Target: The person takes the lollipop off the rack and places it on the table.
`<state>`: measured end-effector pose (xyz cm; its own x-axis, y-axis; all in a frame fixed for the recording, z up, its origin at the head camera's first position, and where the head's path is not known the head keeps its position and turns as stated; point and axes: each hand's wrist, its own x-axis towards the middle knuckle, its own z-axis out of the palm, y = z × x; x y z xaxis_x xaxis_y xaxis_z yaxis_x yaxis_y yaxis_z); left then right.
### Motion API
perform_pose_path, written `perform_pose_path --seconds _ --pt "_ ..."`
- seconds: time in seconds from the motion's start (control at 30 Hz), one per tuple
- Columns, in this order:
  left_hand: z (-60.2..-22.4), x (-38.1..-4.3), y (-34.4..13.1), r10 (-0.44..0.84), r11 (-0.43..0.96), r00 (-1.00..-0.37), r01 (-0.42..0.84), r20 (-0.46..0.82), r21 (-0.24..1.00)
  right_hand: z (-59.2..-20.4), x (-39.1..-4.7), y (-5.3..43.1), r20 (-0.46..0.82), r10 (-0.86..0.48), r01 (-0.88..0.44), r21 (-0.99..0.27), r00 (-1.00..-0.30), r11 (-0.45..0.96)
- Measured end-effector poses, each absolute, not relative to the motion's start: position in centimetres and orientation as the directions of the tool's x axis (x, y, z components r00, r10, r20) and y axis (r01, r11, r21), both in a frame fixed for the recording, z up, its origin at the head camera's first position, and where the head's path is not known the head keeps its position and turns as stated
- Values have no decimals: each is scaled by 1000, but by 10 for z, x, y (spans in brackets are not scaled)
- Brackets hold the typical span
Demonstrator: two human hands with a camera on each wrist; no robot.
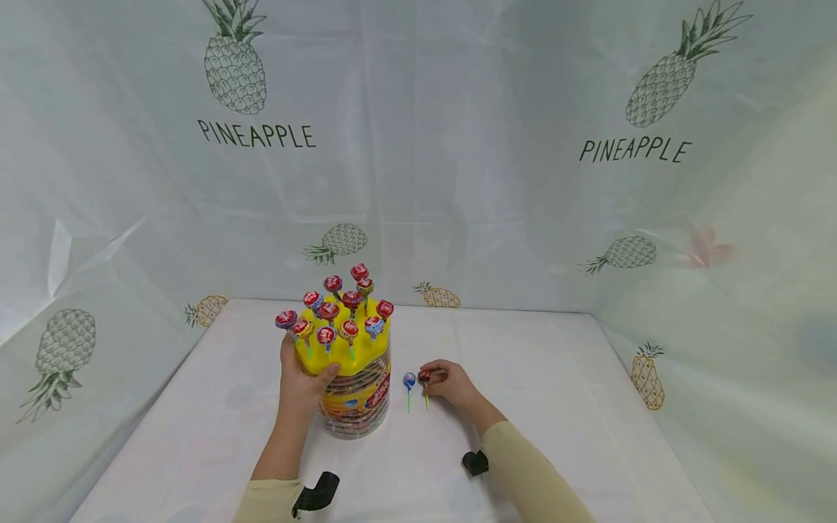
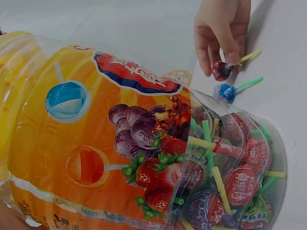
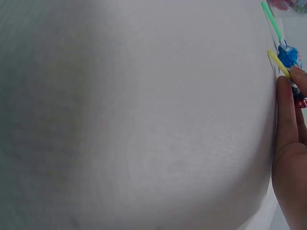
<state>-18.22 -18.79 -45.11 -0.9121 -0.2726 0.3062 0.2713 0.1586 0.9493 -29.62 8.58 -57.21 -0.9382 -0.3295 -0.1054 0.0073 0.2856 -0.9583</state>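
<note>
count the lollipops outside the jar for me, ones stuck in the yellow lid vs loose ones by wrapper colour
Lollipops visible in the yellow lid: 12
Loose, blue lollipop: 1
Loose, dark red lollipop, pinched by the right hand: 1
Total: 14

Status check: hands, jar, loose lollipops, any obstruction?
Left hand grips jar by its yellow top. Right hand pinches red lollipop. Blue lollipop lies close beside it; nothing visibly in the way.

The left grip [image 1: 303,386] clasps while the right grip [image 1: 453,383] pinches.
</note>
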Motion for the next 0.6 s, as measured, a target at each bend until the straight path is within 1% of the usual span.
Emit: perform_pose_path --seconds 0.23,0.6 --pt "-452 -183 -188 -269 162 -907 288 323 944 -571 -296 84 -52 -335 -75 -931 -941 357" --pt "-451 -181 -188 -269 147 -915 269 300 952 -570 -295 82 -52 -315 -76 -921 -948 381"
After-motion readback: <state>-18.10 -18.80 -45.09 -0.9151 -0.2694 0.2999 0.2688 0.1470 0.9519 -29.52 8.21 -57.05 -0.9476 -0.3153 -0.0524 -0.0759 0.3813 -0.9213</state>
